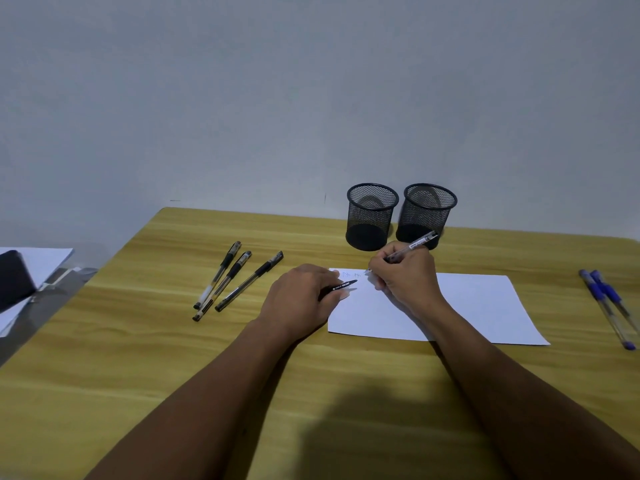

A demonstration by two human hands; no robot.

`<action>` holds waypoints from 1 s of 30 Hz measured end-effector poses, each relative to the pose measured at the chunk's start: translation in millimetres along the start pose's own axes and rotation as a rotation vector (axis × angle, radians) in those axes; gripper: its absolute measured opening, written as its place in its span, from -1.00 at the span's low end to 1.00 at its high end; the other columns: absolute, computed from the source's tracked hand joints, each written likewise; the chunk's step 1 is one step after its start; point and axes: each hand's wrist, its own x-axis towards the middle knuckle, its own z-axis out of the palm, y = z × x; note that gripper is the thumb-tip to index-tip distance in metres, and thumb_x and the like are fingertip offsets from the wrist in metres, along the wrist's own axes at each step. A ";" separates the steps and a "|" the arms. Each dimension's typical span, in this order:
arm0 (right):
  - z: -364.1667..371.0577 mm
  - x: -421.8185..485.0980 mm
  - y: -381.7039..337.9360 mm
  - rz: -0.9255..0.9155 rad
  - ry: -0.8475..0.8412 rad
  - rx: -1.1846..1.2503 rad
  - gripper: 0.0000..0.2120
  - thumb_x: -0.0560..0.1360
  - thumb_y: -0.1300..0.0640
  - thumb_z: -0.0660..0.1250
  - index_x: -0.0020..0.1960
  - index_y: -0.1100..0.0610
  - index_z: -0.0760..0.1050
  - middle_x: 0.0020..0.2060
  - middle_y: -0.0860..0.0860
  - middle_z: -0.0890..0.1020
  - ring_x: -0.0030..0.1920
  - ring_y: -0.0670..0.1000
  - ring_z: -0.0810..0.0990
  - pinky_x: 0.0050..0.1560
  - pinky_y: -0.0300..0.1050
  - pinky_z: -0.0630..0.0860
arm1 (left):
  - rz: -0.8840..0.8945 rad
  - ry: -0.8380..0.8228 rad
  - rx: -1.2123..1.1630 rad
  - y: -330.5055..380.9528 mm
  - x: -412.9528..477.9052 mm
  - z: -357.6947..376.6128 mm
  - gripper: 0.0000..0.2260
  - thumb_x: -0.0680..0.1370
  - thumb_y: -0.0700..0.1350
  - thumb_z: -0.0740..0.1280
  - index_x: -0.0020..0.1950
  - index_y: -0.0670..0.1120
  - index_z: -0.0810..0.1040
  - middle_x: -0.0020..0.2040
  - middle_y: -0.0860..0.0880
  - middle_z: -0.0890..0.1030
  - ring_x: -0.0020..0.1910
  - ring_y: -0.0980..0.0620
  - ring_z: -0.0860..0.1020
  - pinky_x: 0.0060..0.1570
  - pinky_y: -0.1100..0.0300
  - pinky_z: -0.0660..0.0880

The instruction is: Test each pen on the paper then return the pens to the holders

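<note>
On my feed, the right hand (pixel 405 278) pinches a clear pen (pixel 414 244), its tip down at the far left corner of the paper (pixel 478 306), beside faint scribbles (pixel 349 273). The left hand (pixel 298 296) rests on the paper's left edge, fingers curled round a short black piece (pixel 344 285); cap or pen, I cannot tell. Three black pens (pixel 228 282) lie left of the paper, and two blue pens (pixel 609 303) lie well to its right. Two mesh holders (pixel 371 216) stand side by side just behind the paper.

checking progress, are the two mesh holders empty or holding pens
Both empty: the left holder and right holder show only bare mesh and dark bases, no pens inside.
</note>
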 end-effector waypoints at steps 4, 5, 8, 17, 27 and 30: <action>-10.6 -0.1 -15.7 0.041 0.014 0.122 -0.88 0.47 0.27 0.44 -0.23 0.19 0.58 -0.42 0.18 0.56 -0.52 0.04 0.47 -0.48 -0.14 0.40 | -0.026 -0.016 -0.043 3.6 4.1 -5.0 -0.64 0.54 0.19 0.29 0.11 -0.01 0.70 0.00 0.01 0.71 0.02 -0.01 0.62 -0.08 -0.06 0.59; -16.5 -2.0 -24.4 0.047 -0.021 0.116 -0.88 0.53 0.27 0.44 -0.18 0.22 0.59 -0.39 0.17 0.59 -0.50 0.00 0.49 -0.49 -0.16 0.42 | -0.041 -0.015 -0.073 4.3 6.4 -7.1 -0.66 0.54 0.20 0.31 0.08 0.00 0.71 -0.05 0.03 0.71 -0.06 0.01 0.61 -0.12 -0.06 0.58; -35.5 -9.9 -56.5 0.092 -0.179 0.035 -0.84 0.59 0.21 0.41 -0.07 0.33 0.61 -0.31 0.17 0.65 -0.40 0.00 0.57 -0.41 -0.19 0.47 | -0.032 0.044 -0.128 9.5 12.8 -12.6 -0.73 0.55 0.17 0.35 0.06 0.03 0.72 -0.02 0.09 0.71 -0.09 0.10 0.60 -0.12 0.01 0.59; -64.7 -26.2 -89.2 0.084 -0.110 -0.026 -0.83 0.57 0.07 0.45 -0.04 0.20 0.61 -0.24 0.12 0.73 -0.27 0.01 0.69 -0.28 -0.14 0.51 | 0.017 0.110 -0.276 62.8 44.3 -11.1 -0.70 0.53 0.11 0.44 0.17 -0.03 0.71 0.08 0.04 0.73 -0.05 0.10 0.66 -0.14 0.18 0.57; -110.0 -42.3 -95.9 0.023 -0.026 -0.088 -0.82 0.50 0.04 0.52 -0.20 0.13 0.66 -0.30 0.08 0.72 -0.28 0.00 0.60 -0.28 -0.10 0.43 | 0.131 0.074 -0.335 117.6 66.2 7.2 -0.84 0.56 0.05 0.42 0.03 0.02 0.74 -0.24 0.09 0.72 -0.34 0.24 0.57 -0.32 0.25 0.42; -126.0 -42.3 -98.1 0.040 0.010 -0.062 -0.74 0.52 -0.04 0.46 -0.11 0.17 0.71 -0.29 0.06 0.69 -0.30 -0.02 0.51 -0.32 -0.12 0.37 | 0.162 0.050 -0.318 132.7 72.4 8.5 -0.78 0.60 0.03 0.38 -0.15 -0.04 0.70 -0.38 0.08 0.63 -0.44 0.18 0.49 -0.38 0.25 0.37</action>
